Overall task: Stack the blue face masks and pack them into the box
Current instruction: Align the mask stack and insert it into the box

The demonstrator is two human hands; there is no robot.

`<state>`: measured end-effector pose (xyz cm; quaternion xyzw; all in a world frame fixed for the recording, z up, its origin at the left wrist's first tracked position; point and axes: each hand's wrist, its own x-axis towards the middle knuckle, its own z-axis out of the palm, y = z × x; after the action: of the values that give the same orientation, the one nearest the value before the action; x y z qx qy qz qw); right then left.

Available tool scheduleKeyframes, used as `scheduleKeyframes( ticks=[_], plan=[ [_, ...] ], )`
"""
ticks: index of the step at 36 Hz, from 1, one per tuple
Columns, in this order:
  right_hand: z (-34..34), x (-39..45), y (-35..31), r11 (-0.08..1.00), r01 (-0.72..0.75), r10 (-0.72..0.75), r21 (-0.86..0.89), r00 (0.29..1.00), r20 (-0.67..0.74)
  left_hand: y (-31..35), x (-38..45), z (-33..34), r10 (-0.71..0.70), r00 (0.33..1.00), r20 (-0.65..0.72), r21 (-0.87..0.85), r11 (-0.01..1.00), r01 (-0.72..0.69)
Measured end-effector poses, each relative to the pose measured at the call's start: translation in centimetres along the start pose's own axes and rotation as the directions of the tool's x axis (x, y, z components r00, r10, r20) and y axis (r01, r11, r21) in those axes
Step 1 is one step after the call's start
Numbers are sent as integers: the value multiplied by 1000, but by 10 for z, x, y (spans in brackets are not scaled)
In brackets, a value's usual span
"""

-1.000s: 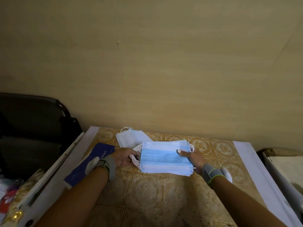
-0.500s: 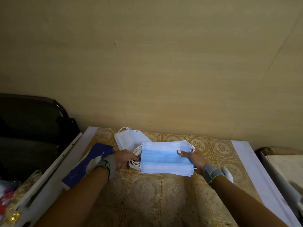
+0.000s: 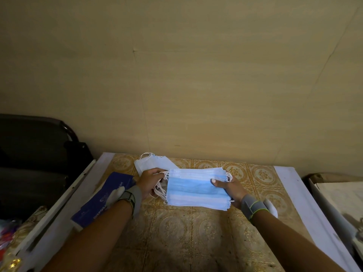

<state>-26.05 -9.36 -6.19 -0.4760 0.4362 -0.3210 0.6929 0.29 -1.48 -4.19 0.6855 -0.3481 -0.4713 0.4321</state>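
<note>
A stack of blue face masks [image 3: 196, 188] is held just above the patterned table. My right hand [image 3: 230, 188] grips its right end, thumb on top. My left hand [image 3: 150, 182] pinches the white ear loops at the stack's left end. A second small pile of pale masks [image 3: 152, 163] lies behind my left hand near the wall. The dark blue mask box [image 3: 102, 200] lies flat at the table's left edge, partly covered by my left wrist.
The table [image 3: 186, 232] has a gold tile pattern and white side borders. A dark chair [image 3: 35, 154] stands to the left, a pale box [image 3: 337, 193] to the right. The wall runs close behind the table.
Both hands keep their hold on the stack. My left hand has shifted slightly toward the ear loops; the stack stays in nearly the same spot.
</note>
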Motion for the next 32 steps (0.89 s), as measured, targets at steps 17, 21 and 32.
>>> scheduleKeyframes(
  ticks=[17, 21, 32],
  plan=[
    [-6, -7, -10, 1000, 9, -10, -17, 998, -63, 7, -1, -8, -46, 967, 250, -40, 998, 57],
    [-1, -8, -13, 1000, 15, -16, -25, 999, -47, 9, 1, 2, -57, 977, 204, 51, 998, 48],
    [-4, -9, -13, 996, 29, -30, -81, 999, -21, 4, 4, 3, 64, 992, 112, 227, 970, -88]
  ],
)
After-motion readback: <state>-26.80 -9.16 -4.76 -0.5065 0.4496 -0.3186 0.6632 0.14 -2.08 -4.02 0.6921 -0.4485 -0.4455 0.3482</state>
